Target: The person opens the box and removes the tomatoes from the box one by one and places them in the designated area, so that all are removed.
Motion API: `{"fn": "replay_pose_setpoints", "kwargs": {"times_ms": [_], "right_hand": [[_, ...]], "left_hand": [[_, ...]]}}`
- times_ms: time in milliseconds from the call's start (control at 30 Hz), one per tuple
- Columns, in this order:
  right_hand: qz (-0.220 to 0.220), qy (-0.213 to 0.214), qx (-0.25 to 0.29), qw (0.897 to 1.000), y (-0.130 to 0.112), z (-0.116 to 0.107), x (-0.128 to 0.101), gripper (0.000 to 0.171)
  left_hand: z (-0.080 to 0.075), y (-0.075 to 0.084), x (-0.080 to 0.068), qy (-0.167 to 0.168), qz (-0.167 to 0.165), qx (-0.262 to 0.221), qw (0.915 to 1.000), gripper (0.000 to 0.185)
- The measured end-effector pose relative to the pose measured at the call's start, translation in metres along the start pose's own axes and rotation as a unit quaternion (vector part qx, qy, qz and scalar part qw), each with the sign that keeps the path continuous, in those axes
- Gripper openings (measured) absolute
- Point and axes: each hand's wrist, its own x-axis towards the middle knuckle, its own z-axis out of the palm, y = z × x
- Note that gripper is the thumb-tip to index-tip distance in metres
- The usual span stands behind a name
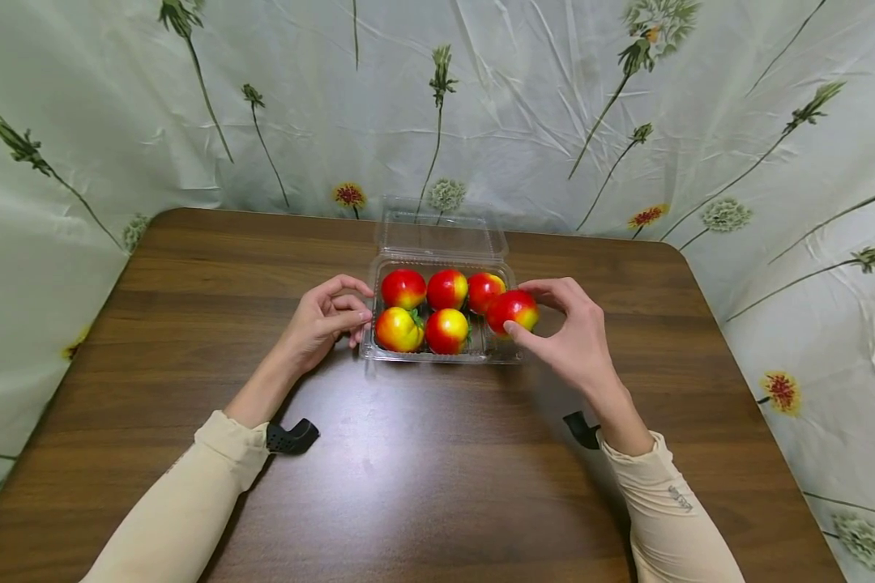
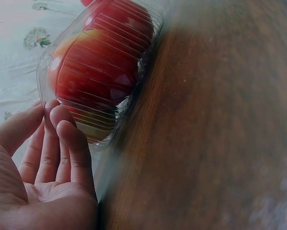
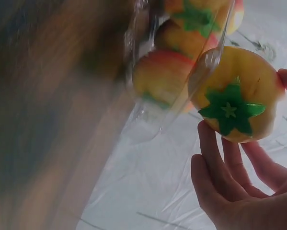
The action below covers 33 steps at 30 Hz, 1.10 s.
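Note:
My right hand (image 1: 572, 332) pinches a red-and-yellow fruit (image 1: 512, 312) between thumb and fingers, over the front right corner of a clear plastic box (image 1: 437, 358). In the right wrist view, a green star-shaped leaf top (image 3: 231, 109) shows on this fruit. The box holds several like fruits: three along the back and two in front, such as the mostly yellow one (image 1: 399, 329) at front left. At the box's left side, my left hand (image 1: 324, 324) pinches the rim; the left wrist view shows its thumb and fingertips meeting there, beside red fruit (image 2: 97, 67) behind the ribbed wall.
The box's clear lid (image 1: 441, 235) stands folded back toward the far edge of the brown wooden table (image 1: 408, 486). Behind the table hangs a pale flower-print cloth (image 1: 518, 121). A black mount (image 1: 292, 437) sits at the left wrist, another (image 1: 582, 429) at the right.

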Motion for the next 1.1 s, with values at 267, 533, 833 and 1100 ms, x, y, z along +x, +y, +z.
{"fn": "replay_pose_setpoints", "kwargs": {"times_ms": [267,533,833,1100], "right_hand": [[0.026,0.002,0.046,0.999,-0.016,-0.012,0.003,0.042],[0.029,0.044,0.049,0.997,-0.026,-0.022,0.006,0.04],[0.047,0.068,0.021,0.996,0.0,-0.024,0.011,0.038],[0.055,0.072,-0.029,0.995,0.045,-0.021,0.013,0.041]], "left_hand": [[-0.001,-0.001,-0.001,-0.004,0.003,-0.006,1.0,0.027],[-0.001,-0.001,0.0,-0.005,0.003,-0.009,0.9999,0.026],[0.0,0.001,0.001,-0.001,0.0,-0.009,1.0,0.026],[0.0,0.001,0.0,-0.004,-0.003,-0.007,1.0,0.026]]}}
